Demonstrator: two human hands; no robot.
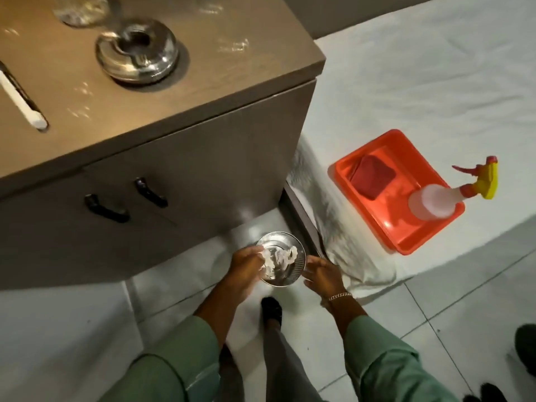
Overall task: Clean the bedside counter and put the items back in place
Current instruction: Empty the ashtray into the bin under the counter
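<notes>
Two hands: the left hand (pixel 246 264) and right hand (pixel 320 271) meet low in front of the desk (pixel 162 91), over the floor (pixel 58 320).
Head view, step: wiping out a small metal dish (pixel 282 258), judged from the tissue (pixel 280 256) lying in it.
Left grip: fingers closed on the dish's near-left rim, touching the tissue.
Right grip: fingers loosely apart beside the right rim; contact cannot be told.
Doing it well: keep the dish level, press the tissue around the bowl, let no scraps drop on the tiles.
Desk: up and left of the grips, carrying a metal ashtray (pixel 136 50) and a white pen (pixel 21 101).
Room: right of the grips, a bed (pixel 420 68) holds a red tray (pixel 406 236) with a spray bottle (pixel 435 201) and a cloth (pixel 371 177).
</notes>
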